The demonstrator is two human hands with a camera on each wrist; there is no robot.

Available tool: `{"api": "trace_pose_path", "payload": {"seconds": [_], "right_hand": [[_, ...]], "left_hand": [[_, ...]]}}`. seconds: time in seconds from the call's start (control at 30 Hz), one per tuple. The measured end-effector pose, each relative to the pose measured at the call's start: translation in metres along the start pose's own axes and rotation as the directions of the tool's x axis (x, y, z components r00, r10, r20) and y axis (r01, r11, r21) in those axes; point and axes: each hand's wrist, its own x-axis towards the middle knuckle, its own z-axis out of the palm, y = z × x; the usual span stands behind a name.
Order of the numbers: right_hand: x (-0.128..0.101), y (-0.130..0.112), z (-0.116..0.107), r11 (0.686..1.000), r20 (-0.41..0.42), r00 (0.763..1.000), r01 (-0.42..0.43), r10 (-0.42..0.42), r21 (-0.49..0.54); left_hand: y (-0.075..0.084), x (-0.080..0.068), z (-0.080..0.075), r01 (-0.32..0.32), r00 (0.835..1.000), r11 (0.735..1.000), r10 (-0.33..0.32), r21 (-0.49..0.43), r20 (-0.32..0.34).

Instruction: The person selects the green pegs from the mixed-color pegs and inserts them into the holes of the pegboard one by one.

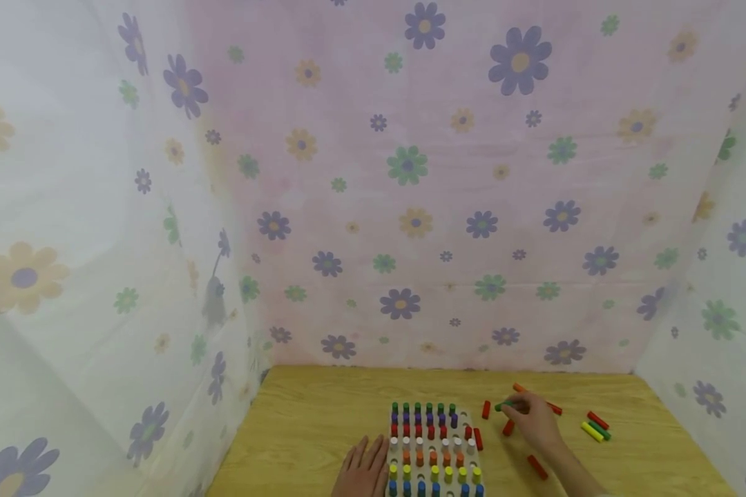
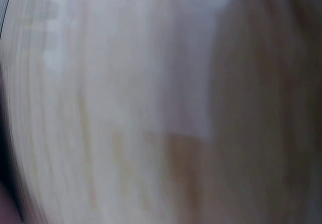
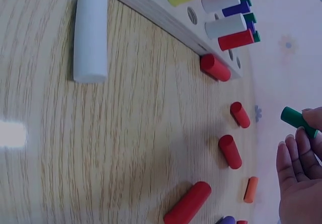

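A wooden pegboard [image 3: 156, 17] holds rows of coloured pegs: green, purple, red, white, orange, yellow and blue. Some of its holes have no peg. In the head view my left hand [image 1: 362, 471] rests on the table with fingers spread, beside the board's left edge. To the right of the board, my right hand [image 1: 534, 422] pinches a green peg [image 3: 293, 116] between thumb and fingers, above the table. That peg is held apart from the board, tilted. The left wrist view is blurred and shows no clear hand.
Loose red pegs [image 3: 187, 204] lie about the table right of the board, one red peg [image 1: 478, 439] close by its edge. A white peg [image 3: 91, 35] lies near the board. Farther right are a yellow peg [image 1: 593, 432] and a green one. Flowered cloth [image 1: 410, 241] surrounds the table.
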Motion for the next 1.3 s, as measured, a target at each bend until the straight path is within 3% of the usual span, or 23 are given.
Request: {"api": "trace_pose_path", "payload": {"seconds": [0.77,1.03,1.3], "right_hand": [[-0.002,-0.004,0.026,0.999,0.000,1.000,0.029,-0.029,0.016],[0.000,-0.006,0.038,0.998,0.019,0.999,0.046,-0.047,0.050],[0.002,-0.012,0.049,0.997,0.006,0.997,0.077,-0.077,0.027]], "left_hand": [[-0.001,-0.001,0.001,-0.001,1.000,1.000,0.001,0.025,-0.007],[0.001,-0.002,-0.001,0.009,1.000,1.000,-0.009,-0.007,0.005],[0.002,-0.003,-0.002,-0.004,1.000,1.000,0.004,0.012,-0.019]]}}
